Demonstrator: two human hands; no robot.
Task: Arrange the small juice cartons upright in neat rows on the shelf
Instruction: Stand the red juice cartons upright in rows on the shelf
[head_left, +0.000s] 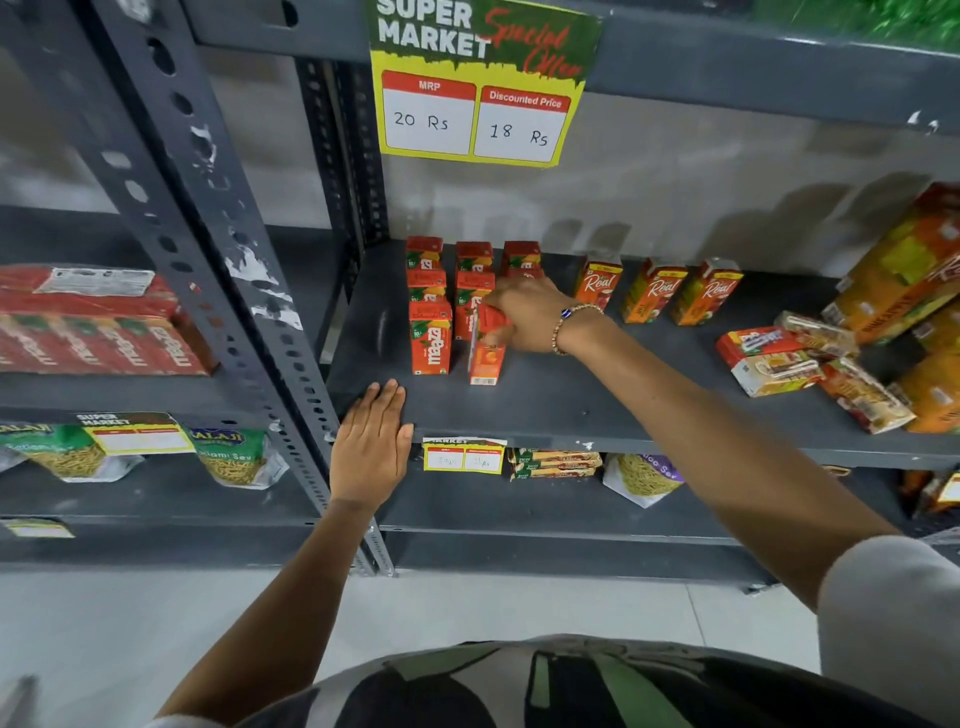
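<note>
Small red and orange Maaza juice cartons (430, 338) stand upright in rows on the grey shelf (561, 410). My right hand (530, 317) grips one more Maaza carton (487, 358) by its top, at the front of the middle row, its base on the shelf and turned side-on. My left hand (371, 447) lies flat on the shelf's front edge, fingers together, holding nothing. Three Real juice cartons (655, 291) stand upright to the right. Several small cartons (774, 364) lie on their sides at the far right.
Large yellow-orange juice packs (904, 275) lean at the far right. A price sign (478, 88) hangs above. A perforated upright post (208, 218) divides the racks; Maaza multipacks (98, 332) lie on the left rack. Snack bags (234, 457) fill the shelf below.
</note>
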